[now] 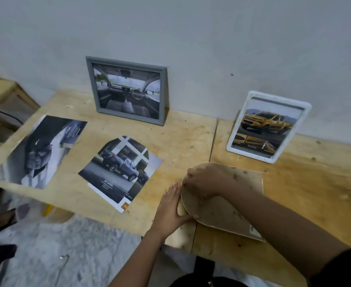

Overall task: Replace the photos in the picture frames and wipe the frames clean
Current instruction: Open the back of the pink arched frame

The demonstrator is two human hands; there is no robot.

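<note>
An arch-shaped brown frame back [222, 210] lies face down near the table's front edge. My left hand [171, 206] rests flat against its left rim, fingers straight, thumb along the lower edge. My right hand [201, 181] lies on its top left part with fingers curled at the rim. An arch-cut photo of a dark pickup [119, 166] lies to the left. A larger grey car print [40, 150] lies at the far left. A grey frame [127, 90] with a car-interior photo and a white frame [268, 127] with a yellow pickup photo stand against the wall.
The plywood table [191, 137] has a seam down its middle and a front edge just below my hands. A wooden stool [2, 96] stands at the left. Grey floor with a white pail [46, 212] shows under the table's edge.
</note>
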